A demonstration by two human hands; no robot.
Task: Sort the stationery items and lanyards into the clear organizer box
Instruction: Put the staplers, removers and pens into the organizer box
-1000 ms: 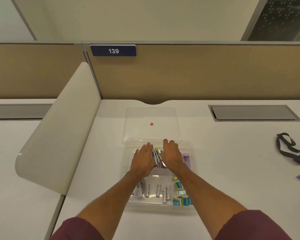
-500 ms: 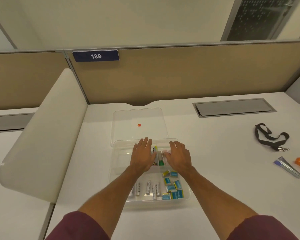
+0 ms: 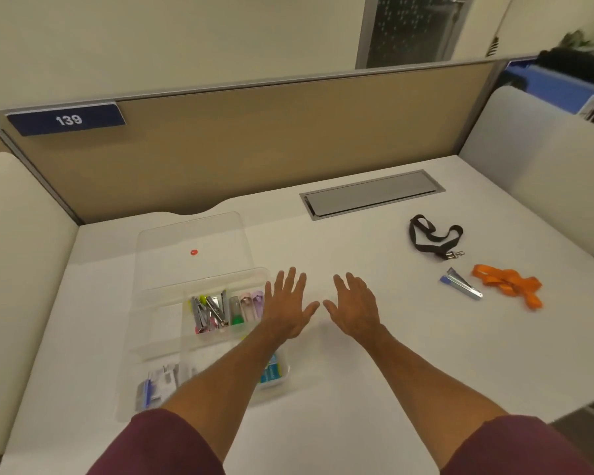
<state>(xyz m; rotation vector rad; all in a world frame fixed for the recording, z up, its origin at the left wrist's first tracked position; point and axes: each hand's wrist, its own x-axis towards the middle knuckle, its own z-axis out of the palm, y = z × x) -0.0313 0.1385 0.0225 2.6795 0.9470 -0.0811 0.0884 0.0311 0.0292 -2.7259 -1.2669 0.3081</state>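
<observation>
- Hands are held flat at mid-frame: the left hand (image 3: 285,308) over the box's right rim, the right hand (image 3: 354,305) just beside it. The fingers (image 3: 292,281) are straight and spread, with nothing gripped.
- The organizer box (image 3: 135,341) sits at lower left on the desk (image 3: 357,365), its lid (image 3: 189,231) lying behind it. Several compartments are filled.
- A black lanyard (image 3: 432,238), an orange lanyard (image 3: 508,283) and a small blue-and-silver item (image 3: 462,286) lie at right of frame, well apart from the box.
- A reach towards the right of the frame is judged to be the step in hand. Each lanyard is best gathered into a bundle, so that no strap or hook trails.
- Bare desk lies between the hands and the lanyards, so the path looks open.
- The desk's right edge runs near the orange lanyard, so nothing should be swept outward.
- On the way back, the box's rim should be cleared from above.
</observation>
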